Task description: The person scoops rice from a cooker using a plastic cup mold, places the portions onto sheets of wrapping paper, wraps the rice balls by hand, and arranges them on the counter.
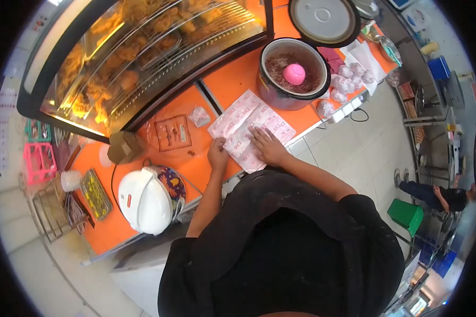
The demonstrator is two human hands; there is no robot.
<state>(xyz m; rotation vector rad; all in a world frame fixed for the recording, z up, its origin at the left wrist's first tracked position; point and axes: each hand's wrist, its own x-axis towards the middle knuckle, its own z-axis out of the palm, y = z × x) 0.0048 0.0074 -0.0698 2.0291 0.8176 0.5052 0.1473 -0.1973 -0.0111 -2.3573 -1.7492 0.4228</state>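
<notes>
A stack of white wrapping paper [255, 117] with red print lies on the orange counter in front of me. My left hand [217, 154] is at its left edge, fingers curled in and closed on the paper's side. Flat on top of the sheets rests my right hand [268, 146], fingers stretched out and apart. Just beyond the paper stands an open rice cooker [285, 98] holding reddish-brown rice, with a pink bowl [294, 74] on the rice. One small wrapped bundle [199, 116] sits to the left of the paper.
A lit glass cabinet [195, 68] of fried food stands at the back left. Several wrapped bundles [346, 84] sit right of the cooker. A white-lidded rice cooker [143, 201] stands at left. Another person [433, 195] and a green bin [405, 215] are at far right.
</notes>
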